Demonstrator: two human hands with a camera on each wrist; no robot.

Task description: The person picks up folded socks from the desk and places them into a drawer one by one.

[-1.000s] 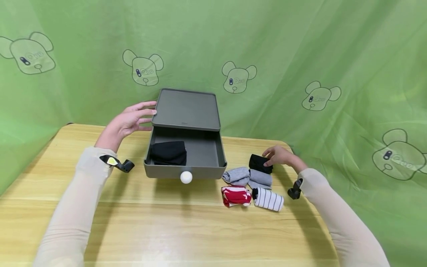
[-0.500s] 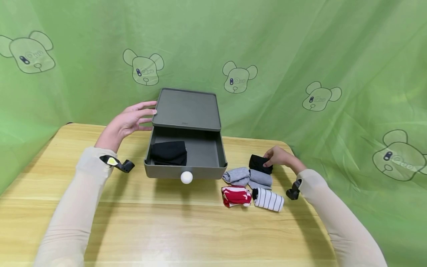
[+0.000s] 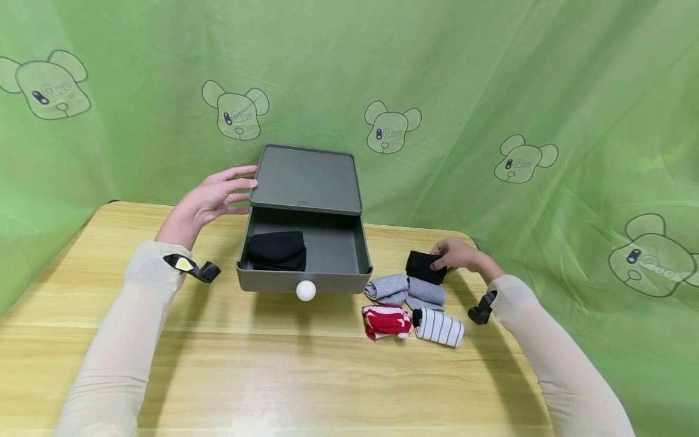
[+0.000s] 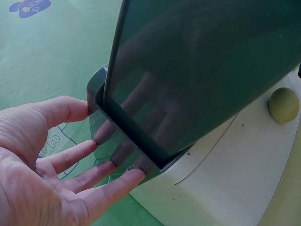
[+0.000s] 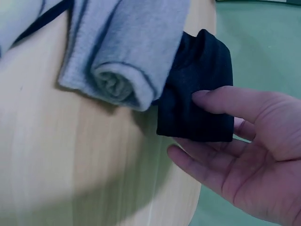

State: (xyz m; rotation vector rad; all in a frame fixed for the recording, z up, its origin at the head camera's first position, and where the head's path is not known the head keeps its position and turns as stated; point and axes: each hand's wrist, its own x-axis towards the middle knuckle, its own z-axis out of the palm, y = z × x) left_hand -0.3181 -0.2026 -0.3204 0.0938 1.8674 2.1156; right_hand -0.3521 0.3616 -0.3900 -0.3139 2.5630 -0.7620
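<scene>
On the table stands a dark grey drawer box [image 3: 306, 179], its drawer [image 3: 333, 281] pulled out by a white round knob [image 3: 306, 291]. Inside the drawer's left part lies a folded black sock bundle [image 3: 276, 250]. The fingertips of my left hand [image 3: 215, 193] touch the box's left side, with the fingers fairly straight and spread; the left wrist view shows their tips against the box wall [image 4: 134, 165]. At the right, my right hand [image 3: 455, 255] pinches another folded black sock bundle [image 5: 197, 94], thumb on one face and fingers behind it. It overlaps a rolled grey sock [image 5: 136, 52] in the right wrist view.
Two grey rolled socks [image 3: 386, 288] lie between the drawer and the right hand. In front of them are a red and white rolled sock [image 3: 386, 320] and a white striped one [image 3: 440, 326]. A green curtain [image 3: 317, 67] hangs behind the table [image 3: 273, 376].
The right hand has taken hold of the black sock bundle and shifted it slightly left and up. The left hand and the drawer box have stayed in place.
</scene>
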